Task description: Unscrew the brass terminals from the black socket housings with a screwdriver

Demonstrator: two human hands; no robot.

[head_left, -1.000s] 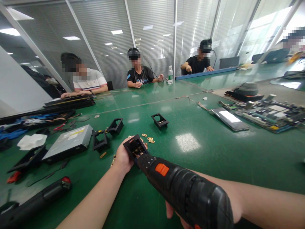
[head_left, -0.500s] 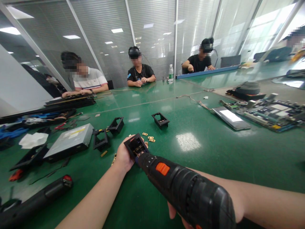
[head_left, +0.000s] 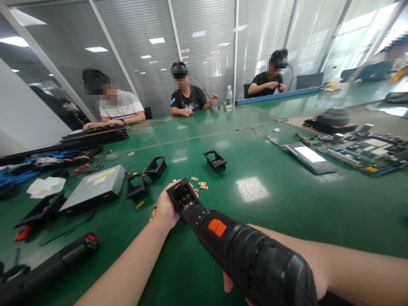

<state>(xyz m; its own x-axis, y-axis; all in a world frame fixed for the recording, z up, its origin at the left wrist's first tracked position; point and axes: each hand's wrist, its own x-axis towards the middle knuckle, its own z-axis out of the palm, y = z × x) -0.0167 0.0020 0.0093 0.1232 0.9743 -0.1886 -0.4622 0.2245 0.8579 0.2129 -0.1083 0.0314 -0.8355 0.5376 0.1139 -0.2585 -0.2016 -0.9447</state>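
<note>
My left hand [head_left: 165, 208] is closed around a small black plastic socket housing [head_left: 181, 194], holding it tilted above the green table [head_left: 287, 204]. My right hand [head_left: 230, 284] grips a black electric screwdriver [head_left: 251, 259] with an orange switch; most of that hand is hidden beneath the tool. The tool's tip sits inside the housing. A few small brass contacts [head_left: 200, 184] lie just beyond the housing.
More black housings [head_left: 216, 160] [head_left: 155, 166] [head_left: 134, 187], a grey optical drive [head_left: 93, 188], a black tool [head_left: 51, 263], white tissue and cables lie at left. Circuit boards [head_left: 360, 151] and a metal plate [head_left: 310, 157] lie at right. Three people sit at the far side.
My hands, the housing and the screwdriver have stayed almost still. The people across the table have shifted their hands.
</note>
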